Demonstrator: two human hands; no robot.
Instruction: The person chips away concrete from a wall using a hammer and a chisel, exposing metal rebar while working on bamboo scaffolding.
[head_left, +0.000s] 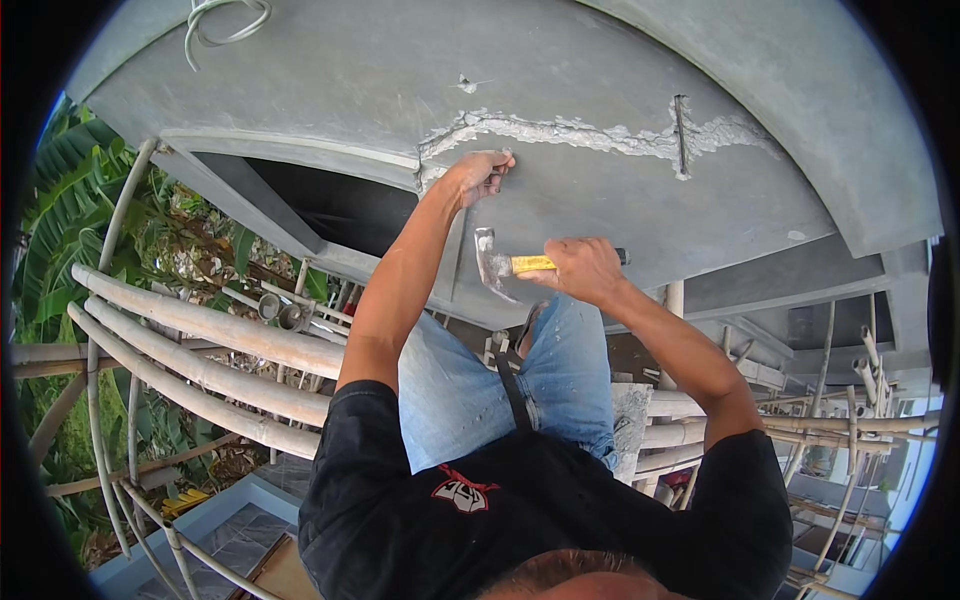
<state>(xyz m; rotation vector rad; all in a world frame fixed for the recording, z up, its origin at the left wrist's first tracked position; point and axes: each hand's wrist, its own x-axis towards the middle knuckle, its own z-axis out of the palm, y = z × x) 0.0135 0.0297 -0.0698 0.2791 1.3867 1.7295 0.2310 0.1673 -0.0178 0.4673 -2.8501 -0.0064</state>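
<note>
My right hand (589, 268) grips the yellow handle of a claw hammer (491, 266), its dusty steel head pointing left, a little off the wall. Up and to the left, my left hand (480, 178) is against the grey plastered wall (585, 199). Its thumb and fingers pinch a small, nail-like object (509, 155), mostly hidden by the fingertips. Just above that hand runs a rough chiselled groove (555, 129) in the plaster. Toward the right, a short upright slot (681, 139) crosses the groove, with a dark strip inside it.
Thick bamboo scaffold poles (210, 322) run at left, and more bamboo scaffolding (847, 427) stands at right. A dark opening (300, 202) is in the wall at left. A loose white cable (225, 30) hangs at top left. A rough board (630, 424) lies beside my leg.
</note>
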